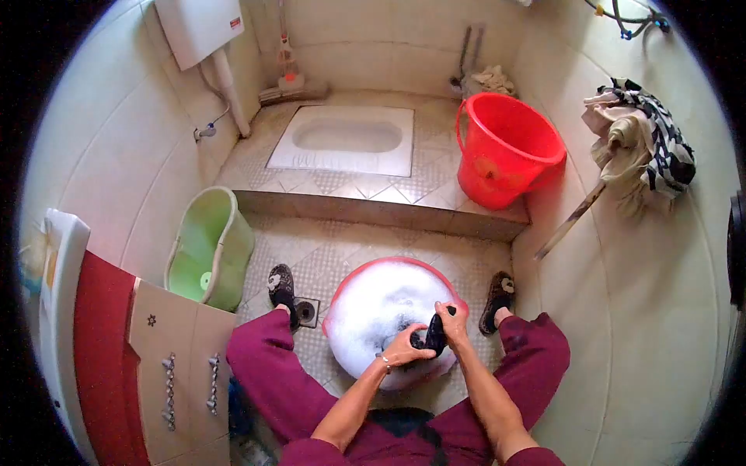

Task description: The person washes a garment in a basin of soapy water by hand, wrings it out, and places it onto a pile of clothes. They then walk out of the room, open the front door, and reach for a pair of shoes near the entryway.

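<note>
A red-rimmed basin [336, 304] full of white suds [373, 299] stands on the floor between my feet. Over its right part, both my hands grip a dark, wet-looking black cloth [437, 335]; its exact kind is hard to make out. My right hand [453, 320] is closed round the upper end. Lower and to the left, my left hand [404, 347] curls its fingers and thumb about the other end, just above the foam. A patch of dark material shows in the suds beside my left hand.
A squat toilet [342, 140] lies on the raised step ahead, with a red bucket [505, 155] at its right. To the left stand a green bin [210, 248] and a cabinet [179, 365]. A mop [622, 147] leans on the right wall. A floor drain [307, 312] is near my left shoe.
</note>
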